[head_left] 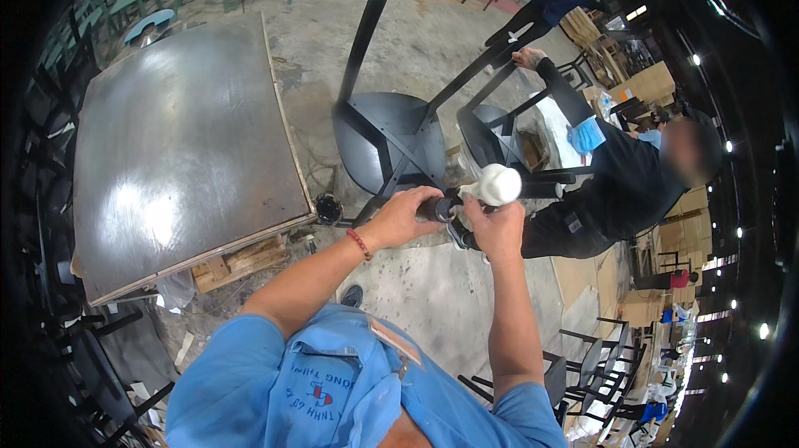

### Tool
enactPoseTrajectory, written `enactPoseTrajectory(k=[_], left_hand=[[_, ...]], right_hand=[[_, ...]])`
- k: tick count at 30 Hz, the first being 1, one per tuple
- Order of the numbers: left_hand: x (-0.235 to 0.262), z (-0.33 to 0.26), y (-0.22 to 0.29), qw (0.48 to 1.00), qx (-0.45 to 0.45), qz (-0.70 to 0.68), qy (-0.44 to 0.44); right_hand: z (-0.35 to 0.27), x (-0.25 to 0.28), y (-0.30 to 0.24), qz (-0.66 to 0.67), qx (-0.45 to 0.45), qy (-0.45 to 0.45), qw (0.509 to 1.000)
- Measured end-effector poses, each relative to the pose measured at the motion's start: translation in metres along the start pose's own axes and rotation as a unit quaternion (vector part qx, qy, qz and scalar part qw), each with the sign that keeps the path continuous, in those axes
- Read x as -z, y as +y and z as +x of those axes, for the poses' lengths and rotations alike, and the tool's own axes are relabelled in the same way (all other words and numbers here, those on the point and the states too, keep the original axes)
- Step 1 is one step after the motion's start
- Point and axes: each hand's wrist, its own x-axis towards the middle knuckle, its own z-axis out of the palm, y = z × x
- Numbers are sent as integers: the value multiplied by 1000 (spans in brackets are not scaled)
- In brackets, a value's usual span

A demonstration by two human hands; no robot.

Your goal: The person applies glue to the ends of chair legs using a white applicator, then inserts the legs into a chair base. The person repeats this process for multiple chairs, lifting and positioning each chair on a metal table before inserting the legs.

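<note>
I have the right hand [496, 227] pinching a white rounded object [502, 186] and the left hand [406, 215] curled around a black leg end [434, 211] just beside it; farther out, an upturned chair [404, 115], left a dark-topped table [183, 148], right a co-worker [620, 190] in black

- Bright enough in here over the concrete floor [416, 282], with rather soft shadows
- White ceiling lamps [764, 331] run down the right side as small glaring spots against a near-black roof [753, 107]
- A broad milky glare washes across the square grey tabletop [200, 115], whitest toward its lower left
- The upturned black chair [395, 111] takes only a dull sheen on its seat
- The near co-worker's head [689, 153] is smeared into blur
- Straight edges bow toward the rim, corners sink into black
</note>
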Motion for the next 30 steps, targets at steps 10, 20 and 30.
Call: enactPoseTrajectory(k=[10,20,30], left_hand=[[-1,1,-9,1000,-10,18,4],[0,1,-5,1000,-6,2,2],[-4,2,-3,1000,3,-28,9]], right_hand=[[-33,-11,4,153,32,37,987],[-31,-11,0,51,36,73,995],[-27,-4,6,177,5,16,984]])
